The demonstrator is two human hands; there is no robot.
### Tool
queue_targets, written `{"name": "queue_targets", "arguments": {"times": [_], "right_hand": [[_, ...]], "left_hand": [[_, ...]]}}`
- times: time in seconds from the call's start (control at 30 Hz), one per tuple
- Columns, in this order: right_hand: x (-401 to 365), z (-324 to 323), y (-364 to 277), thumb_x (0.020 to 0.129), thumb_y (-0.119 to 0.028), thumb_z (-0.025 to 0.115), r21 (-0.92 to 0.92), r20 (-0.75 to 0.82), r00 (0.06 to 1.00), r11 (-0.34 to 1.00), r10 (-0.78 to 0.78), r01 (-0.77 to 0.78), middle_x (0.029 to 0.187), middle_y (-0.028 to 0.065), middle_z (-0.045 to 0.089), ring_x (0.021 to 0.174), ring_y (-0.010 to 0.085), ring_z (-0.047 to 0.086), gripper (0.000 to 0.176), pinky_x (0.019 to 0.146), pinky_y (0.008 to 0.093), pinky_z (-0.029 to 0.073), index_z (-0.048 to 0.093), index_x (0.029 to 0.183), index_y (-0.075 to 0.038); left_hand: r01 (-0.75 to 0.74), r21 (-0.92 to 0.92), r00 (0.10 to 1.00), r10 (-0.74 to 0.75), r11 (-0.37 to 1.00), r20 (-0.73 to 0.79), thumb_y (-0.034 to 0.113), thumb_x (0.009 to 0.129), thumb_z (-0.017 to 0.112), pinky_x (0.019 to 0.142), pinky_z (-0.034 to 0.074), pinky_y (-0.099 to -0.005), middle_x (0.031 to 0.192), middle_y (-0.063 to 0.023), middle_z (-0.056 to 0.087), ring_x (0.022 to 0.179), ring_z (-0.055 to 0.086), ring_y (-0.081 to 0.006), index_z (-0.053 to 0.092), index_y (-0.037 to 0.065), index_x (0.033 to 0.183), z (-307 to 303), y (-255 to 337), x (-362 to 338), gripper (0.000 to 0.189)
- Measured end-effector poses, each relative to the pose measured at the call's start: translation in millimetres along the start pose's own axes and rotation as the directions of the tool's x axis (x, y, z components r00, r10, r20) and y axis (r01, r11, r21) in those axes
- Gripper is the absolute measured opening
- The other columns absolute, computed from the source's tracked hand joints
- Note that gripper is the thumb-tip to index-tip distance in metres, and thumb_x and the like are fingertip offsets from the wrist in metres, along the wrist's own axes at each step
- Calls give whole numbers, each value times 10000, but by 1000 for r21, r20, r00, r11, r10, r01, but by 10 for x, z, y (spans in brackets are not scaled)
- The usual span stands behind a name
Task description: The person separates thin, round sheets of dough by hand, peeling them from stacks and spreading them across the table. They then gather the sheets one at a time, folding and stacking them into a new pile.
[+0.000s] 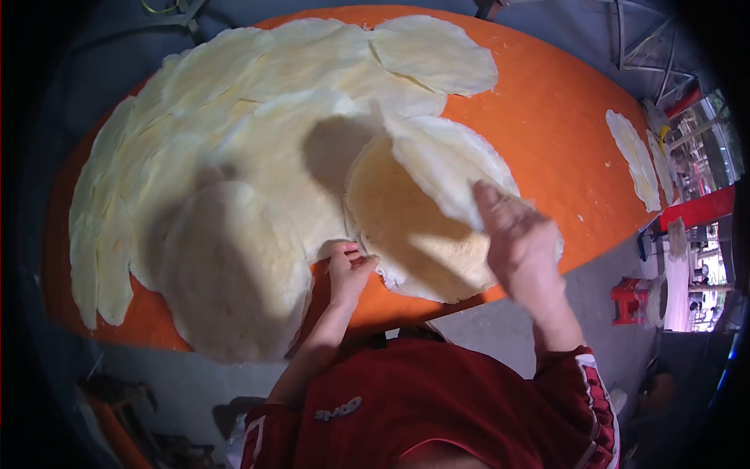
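Many thin, pale round sheets (289, 141) overlap across the left and middle of an orange table (547, 102). My right hand (519, 242) is closed on the edge of a sheet (445, 160), which is lifted and folded over a round stack (406, 227). At the lower left edge of that stack, my left hand (351, 266) has its fingers pinched together at the rim; whatever is between them is too small to make out. Left of this hand, another round sheet (234, 273) lies near the table's front edge, with a shadow across it.
Narrow sheet pieces (633, 160) lie at the table's right end. Beyond it, a red stool (627, 301) stands on the grey floor. Metal frames (648, 39) are behind the table at the upper right. A dark object (117, 406) is at the lower left.
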State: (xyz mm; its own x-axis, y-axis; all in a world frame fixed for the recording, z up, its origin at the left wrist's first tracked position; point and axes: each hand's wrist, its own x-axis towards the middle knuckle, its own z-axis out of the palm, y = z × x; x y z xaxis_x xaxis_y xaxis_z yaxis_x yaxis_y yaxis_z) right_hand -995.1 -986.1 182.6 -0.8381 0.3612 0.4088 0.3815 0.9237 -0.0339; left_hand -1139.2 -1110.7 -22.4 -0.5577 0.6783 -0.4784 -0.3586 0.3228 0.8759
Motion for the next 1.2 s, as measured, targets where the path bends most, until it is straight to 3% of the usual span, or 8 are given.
{"name": "queue_targets", "arguments": {"times": [0.2, 0.33, 0.63, 0.7, 0.8, 0.83, 0.9, 1.2], "right_hand": [[-583, 1273, -326, 702, -196, 558, 85, 530, 848, 993, 25, -83, 1023, 197, 511, 910, 286, 533, 432, 694, 346, 460, 448, 1035, 56], [-923, 1454, -428, 662, -287, 634, 214, 144, 988, 972, 62, -92, 974, 197, 516, 913, 311, 514, 543, 684, 373, 444, 441, 1043, 49], [-837, 1340, -230, 662, -101, 554, 100, 203, 974, 988, 98, -120, 1008, 188, 497, 878, 296, 518, 490, 636, 359, 457, 400, 1104, 45], [-454, 953, -10, 651, -37, 517, 140, 745, 640, 894, 188, -426, 890, 176, 548, 775, 287, 544, 446, 608, 349, 460, 438, 1088, 3], [-122, 232, 447, 646, -13, 502, 784, 134, 918, 526, 373, -328, 702, 87, 602, 686, 211, 573, 267, 660, 311, 456, 577, 901, -12], [-237, 54, 984, 673, -25, 531, 785, 247, 927, 503, 281, -362, 782, 43, 614, 735, 172, 565, 156, 685, 304, 457, 615, 805, -19], [-135, -510, 1299, 664, -48, 610, 685, 337, 680, 325, 651, -652, 742, 63, 597, 649, 144, 577, 133, 615, 249, 468, 601, 780, 16], [-1542, 182, 2969, 702, -250, 639, 851, 477, 429, -283, 767, -442, 907, 148, 578, 810, 204, 568, 443, 727, 300, 452, 522, 986, 70]], "left_hand": [[-36, -395, 998, 51, 918, 27, -15, 691, 579, 671, 462, -296, 916, -134, 518, 809, 544, -194, 295, 37, 1063, 8, -142, -50, 470], [152, -727, 963, 64, 669, 260, -68, 722, 500, 710, 469, -391, 1058, -148, 445, 873, 530, -248, 231, 108, 1130, 67, -65, -164, 519], [164, -725, 927, 147, 669, 346, -67, 745, 480, 760, 461, -418, 1108, -177, 413, 956, 503, -294, 203, 149, 1175, 111, 74, -90, 555], [110, -732, 913, 222, 672, 341, -43, 749, 499, 783, 450, -412, 1096, -183, 420, 942, 509, -305, 208, 154, 1188, 123, 169, -104, 563], [-19, -622, 931, 240, 783, 274, -20, 742, 529, 848, 403, -410, 1149, -194, 372, 1013, 460, -306, 182, 134, 1230, 242, 276, -76, 618], [-95, -549, 935, 265, 830, 238, -3, 744, 534, 863, 389, -421, 1168, -192, 367, 1026, 451, -299, 184, 129, 1234, 291, 290, -45, 616], [-144, -482, 928, 288, 864, 238, 35, 729, 580, 877, 373, -405, 1191, -175, 342, 1057, 415, -280, 155, 114, 1257, 425, 375, 50, 683], [-3, -433, 914, 178, 901, 364, 213, 692, 665, 807, 418, -322, 1074, -140, 471, 971, 476, -221, 347, -18, 1165, 1775, 670, 704, 615]]}}
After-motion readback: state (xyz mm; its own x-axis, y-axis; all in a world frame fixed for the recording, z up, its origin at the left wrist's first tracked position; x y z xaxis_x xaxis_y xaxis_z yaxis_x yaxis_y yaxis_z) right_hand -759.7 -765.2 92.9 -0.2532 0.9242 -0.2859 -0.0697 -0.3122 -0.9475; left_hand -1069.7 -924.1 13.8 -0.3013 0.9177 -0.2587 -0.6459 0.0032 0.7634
